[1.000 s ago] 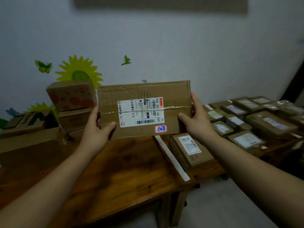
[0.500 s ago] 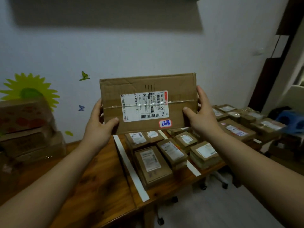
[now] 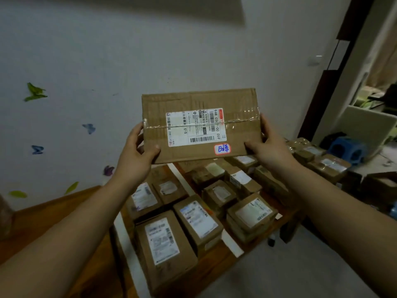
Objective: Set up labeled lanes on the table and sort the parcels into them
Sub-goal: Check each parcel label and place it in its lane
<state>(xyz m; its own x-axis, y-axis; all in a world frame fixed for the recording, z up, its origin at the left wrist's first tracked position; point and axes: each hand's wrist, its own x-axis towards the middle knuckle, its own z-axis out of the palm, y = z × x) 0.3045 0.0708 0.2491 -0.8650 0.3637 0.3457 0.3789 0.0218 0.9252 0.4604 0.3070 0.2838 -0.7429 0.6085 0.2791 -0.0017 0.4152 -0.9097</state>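
From the head camera, the left hand (image 3: 135, 155) and right hand (image 3: 268, 147) each gripped one end of a flat cardboard parcel (image 3: 236, 104), thumbs on its front face. They held it upright in the air above the wooden table (image 3: 53, 211). Its shipping label (image 3: 195, 127) and a red-edged handwritten sticker (image 3: 223, 149) faced the camera, while smaller parcels (image 3: 163, 239) lay below in rows beside white tape strips (image 3: 126, 244).

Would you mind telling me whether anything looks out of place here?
Nothing serious: wrinkled clear tape crosses the label on the held box. The parcels lie flat in rows between white strips.
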